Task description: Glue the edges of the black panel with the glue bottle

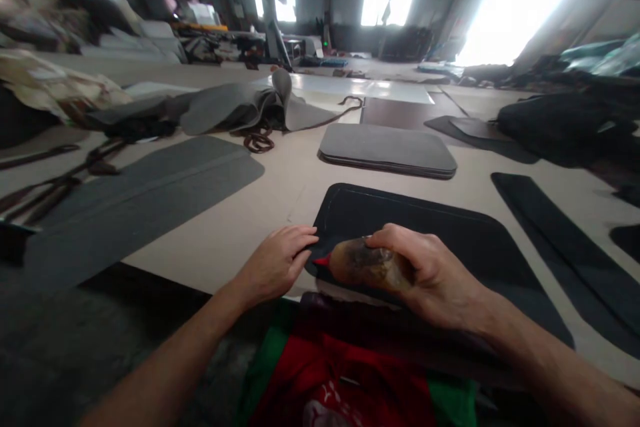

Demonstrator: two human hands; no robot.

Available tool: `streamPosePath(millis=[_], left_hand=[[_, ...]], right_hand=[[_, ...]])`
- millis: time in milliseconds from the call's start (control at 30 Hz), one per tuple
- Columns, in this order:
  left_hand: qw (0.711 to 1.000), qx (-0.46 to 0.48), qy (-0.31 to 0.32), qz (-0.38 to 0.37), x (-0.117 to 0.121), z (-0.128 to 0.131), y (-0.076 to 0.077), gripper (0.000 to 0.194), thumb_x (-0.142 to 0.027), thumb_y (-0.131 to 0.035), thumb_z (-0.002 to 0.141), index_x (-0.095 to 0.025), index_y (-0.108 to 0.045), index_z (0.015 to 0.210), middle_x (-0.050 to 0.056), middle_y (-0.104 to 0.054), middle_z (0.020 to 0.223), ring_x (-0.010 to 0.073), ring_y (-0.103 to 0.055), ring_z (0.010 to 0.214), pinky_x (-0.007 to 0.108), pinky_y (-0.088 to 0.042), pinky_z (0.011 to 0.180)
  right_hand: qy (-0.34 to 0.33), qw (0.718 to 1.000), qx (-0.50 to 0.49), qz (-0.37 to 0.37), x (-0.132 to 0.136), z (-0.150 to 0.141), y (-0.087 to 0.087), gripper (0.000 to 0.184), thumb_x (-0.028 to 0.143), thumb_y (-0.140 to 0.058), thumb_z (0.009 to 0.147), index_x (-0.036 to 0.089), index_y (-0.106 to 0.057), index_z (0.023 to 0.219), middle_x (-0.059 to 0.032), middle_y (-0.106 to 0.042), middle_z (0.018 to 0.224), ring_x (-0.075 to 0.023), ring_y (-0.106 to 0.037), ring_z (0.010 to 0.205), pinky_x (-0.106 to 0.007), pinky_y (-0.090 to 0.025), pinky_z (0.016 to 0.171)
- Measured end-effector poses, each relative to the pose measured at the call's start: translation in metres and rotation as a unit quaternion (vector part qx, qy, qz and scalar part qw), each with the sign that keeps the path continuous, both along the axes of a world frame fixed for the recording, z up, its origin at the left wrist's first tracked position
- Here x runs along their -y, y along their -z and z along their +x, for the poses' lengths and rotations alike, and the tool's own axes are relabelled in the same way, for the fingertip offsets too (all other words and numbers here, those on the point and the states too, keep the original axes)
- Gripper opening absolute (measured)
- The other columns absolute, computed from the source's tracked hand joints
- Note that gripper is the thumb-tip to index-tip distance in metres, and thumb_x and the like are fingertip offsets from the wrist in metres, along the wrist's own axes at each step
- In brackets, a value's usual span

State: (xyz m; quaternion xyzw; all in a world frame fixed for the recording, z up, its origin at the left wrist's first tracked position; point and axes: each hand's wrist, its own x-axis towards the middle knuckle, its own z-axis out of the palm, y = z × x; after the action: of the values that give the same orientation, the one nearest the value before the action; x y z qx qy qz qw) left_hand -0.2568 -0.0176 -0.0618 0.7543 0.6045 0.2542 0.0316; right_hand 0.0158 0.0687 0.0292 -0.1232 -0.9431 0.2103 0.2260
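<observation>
We see the right hand (433,273) wrapped around an amber, stained, translucent squeeze bottle (367,262), fingers and thumb closed on its sides, though the fingers beneath are hidden. The bottle lies tilted above the near left part of a flat black panel with rounded corners (450,227), its pointed red nozzle (323,260) aimed left; we cannot tell whether the tip touches the panel. The left hand (277,261) is palm down with its fingers stretched out close together, the fingertips at the panel's left edge; we cannot make out how firmly they press. The bottle, right hand and forearm cover much of the panel's near side, and a faint pale line shows along its far edge. Farther off on the broad beige table (277,193) sits a stack of grey rounded panels (387,145); we cannot count its layers. To the right, a long dark strip (563,250) runs out of view. At far left, curled grey sheets (240,103) overlap, hiding one another, and the black heap (565,117) at far right is too dark to identify.
</observation>
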Motion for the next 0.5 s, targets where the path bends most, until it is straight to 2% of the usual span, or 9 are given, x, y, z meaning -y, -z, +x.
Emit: streamPosePath(millis=[133,333,500], left_hand=[[1.0,0.001,-0.002,0.003,0.0,0.0,0.0,0.03,-0.021,-0.049,0.098,-0.022,-0.062,0.124,0.005,-0.058,0.139,0.0216,-0.051,0.13,0.046,-0.042,0.114],[1.0,-0.001,-0.003,0.005,0.0,0.0,0.0,0.03,-0.022,-0.049,0.098,-0.022,-0.062,0.125,0.005,-0.058,0.139,0.0217,-0.051,0.13,0.045,-0.042,0.113],[1.0,-0.002,-0.005,0.003,-0.001,-0.001,0.002,0.03,-0.022,-0.049,0.098,-0.023,-0.062,0.124,0.004,-0.058,0.139,0.0219,-0.052,0.129,0.046,-0.042,0.113]], right_hand=[[0.007,1.0,0.013,-0.015,-0.001,0.003,-0.007,0.032,0.011,-0.061,0.079,0.023,-0.057,0.108,0.0014,-0.065,0.094,-0.013,-0.06,0.08,-0.022,-0.039,0.066],[0.027,0.998,0.04,-0.034,-0.001,0.013,-0.014,0.035,0.01,-0.059,0.073,0.023,-0.059,0.106,0.0009,-0.066,0.094,-0.0139,-0.061,0.078,-0.022,-0.04,0.065],[0.041,0.998,0.031,-0.047,0.0,0.019,-0.018,0.023,0.019,-0.062,0.081,0.022,-0.062,0.104,-0.0005,-0.068,0.092,-0.0144,-0.062,0.074,-0.022,-0.043,0.063]])
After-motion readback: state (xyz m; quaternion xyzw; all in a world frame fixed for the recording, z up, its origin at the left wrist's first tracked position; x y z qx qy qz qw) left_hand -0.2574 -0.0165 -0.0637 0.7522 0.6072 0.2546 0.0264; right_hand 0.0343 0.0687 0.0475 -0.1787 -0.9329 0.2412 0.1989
